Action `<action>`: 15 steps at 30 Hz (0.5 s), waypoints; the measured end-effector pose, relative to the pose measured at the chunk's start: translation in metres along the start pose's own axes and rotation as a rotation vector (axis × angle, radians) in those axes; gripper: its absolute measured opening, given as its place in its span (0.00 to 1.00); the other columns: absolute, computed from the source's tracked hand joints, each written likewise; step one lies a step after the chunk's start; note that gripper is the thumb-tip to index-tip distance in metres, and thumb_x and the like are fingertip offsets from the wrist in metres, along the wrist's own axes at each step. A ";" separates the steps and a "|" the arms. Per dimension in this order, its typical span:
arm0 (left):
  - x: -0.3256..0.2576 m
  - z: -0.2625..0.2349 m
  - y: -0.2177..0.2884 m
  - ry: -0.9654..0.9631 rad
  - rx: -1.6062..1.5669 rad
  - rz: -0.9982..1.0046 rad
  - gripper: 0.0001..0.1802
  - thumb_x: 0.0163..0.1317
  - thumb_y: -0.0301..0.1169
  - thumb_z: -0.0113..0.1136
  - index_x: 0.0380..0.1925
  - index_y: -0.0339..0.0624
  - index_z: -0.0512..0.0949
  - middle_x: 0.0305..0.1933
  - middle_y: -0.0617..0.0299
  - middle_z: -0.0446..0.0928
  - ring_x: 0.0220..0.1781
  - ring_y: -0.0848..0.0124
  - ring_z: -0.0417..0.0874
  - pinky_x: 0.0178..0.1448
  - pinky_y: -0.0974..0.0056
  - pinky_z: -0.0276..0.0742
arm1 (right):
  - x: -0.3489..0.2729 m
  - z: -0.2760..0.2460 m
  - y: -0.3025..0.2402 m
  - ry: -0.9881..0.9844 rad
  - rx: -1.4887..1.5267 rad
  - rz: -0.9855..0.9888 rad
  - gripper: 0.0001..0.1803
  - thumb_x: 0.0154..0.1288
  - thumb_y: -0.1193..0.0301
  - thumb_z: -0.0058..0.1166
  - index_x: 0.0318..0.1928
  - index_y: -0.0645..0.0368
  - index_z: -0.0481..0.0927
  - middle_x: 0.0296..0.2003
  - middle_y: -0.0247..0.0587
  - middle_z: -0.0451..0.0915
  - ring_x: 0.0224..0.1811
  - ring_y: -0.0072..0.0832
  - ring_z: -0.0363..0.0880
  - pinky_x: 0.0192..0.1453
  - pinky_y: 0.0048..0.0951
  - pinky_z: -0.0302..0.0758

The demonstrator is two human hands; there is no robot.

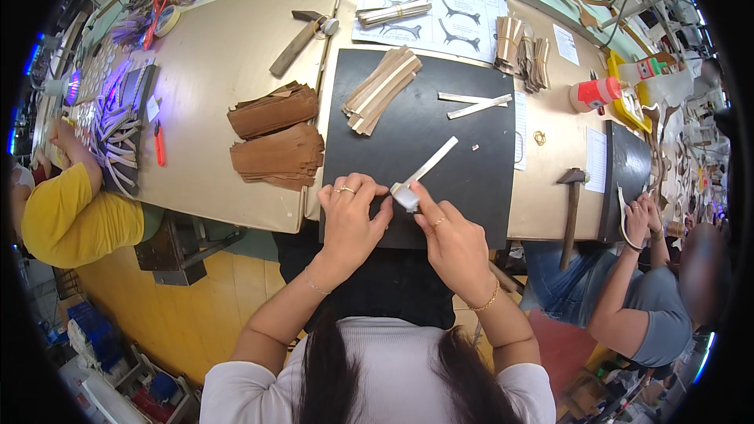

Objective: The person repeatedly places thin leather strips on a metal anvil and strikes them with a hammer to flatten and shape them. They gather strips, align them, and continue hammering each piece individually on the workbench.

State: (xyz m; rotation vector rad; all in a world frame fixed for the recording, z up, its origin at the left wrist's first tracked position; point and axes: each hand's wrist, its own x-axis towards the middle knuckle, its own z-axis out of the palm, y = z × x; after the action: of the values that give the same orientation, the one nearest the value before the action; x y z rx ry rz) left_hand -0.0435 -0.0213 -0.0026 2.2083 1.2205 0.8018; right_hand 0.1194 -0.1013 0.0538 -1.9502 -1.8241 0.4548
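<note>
Both hands met over a black mat on the counter; the left hand and right hand each pinched one end of a pale strip, near a stack of strips.

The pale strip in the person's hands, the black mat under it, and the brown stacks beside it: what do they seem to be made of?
The pale strip, pinched by left hand and right hand, looks like thin flexible leather or synthetic sheet, matte cream. The black mat looks like rubber or plastic board: flat, dull, slightly scuffed. The brown stacks look like leather or stiff paper pieces, tan, with curling edges.
</note>
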 end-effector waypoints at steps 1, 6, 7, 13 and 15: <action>0.003 0.002 0.003 -0.002 -0.020 -0.002 0.14 0.52 0.29 0.76 0.39 0.44 0.84 0.40 0.64 0.77 0.46 0.62 0.77 0.57 0.57 0.63 | -0.001 -0.001 0.002 0.057 0.076 0.026 0.28 0.73 0.71 0.59 0.72 0.47 0.75 0.28 0.38 0.75 0.24 0.37 0.79 0.29 0.36 0.78; 0.027 0.018 0.011 -0.056 0.021 0.103 0.13 0.54 0.31 0.77 0.38 0.43 0.84 0.37 0.63 0.77 0.44 0.61 0.78 0.51 0.57 0.69 | -0.012 -0.012 0.016 0.277 0.348 0.189 0.23 0.79 0.76 0.48 0.71 0.59 0.75 0.28 0.39 0.77 0.25 0.21 0.70 0.32 0.24 0.72; 0.034 0.019 0.009 -0.080 0.043 0.132 0.12 0.54 0.30 0.76 0.38 0.43 0.84 0.36 0.63 0.77 0.43 0.61 0.78 0.50 0.57 0.69 | -0.017 -0.015 0.018 0.260 0.359 0.245 0.23 0.80 0.75 0.47 0.71 0.60 0.74 0.26 0.33 0.74 0.26 0.17 0.69 0.31 0.22 0.69; 0.082 0.028 0.019 -0.044 0.141 0.405 0.08 0.58 0.30 0.72 0.36 0.42 0.84 0.34 0.63 0.77 0.41 0.63 0.79 0.50 0.57 0.68 | -0.044 -0.015 0.029 0.232 0.456 0.346 0.23 0.77 0.79 0.50 0.70 0.60 0.76 0.34 0.45 0.81 0.30 0.28 0.78 0.39 0.27 0.77; 0.104 0.037 0.032 0.007 0.175 0.465 0.09 0.59 0.31 0.72 0.38 0.42 0.84 0.37 0.63 0.78 0.43 0.63 0.79 0.52 0.57 0.68 | -0.047 -0.010 0.030 0.210 0.512 0.386 0.23 0.78 0.78 0.50 0.70 0.60 0.75 0.34 0.45 0.80 0.30 0.29 0.77 0.39 0.27 0.77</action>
State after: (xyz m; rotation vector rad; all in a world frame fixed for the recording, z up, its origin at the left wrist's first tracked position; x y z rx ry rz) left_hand 0.0450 0.0489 0.0186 2.6844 0.8103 0.9029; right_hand 0.1463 -0.1505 0.0447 -1.8861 -1.0647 0.7231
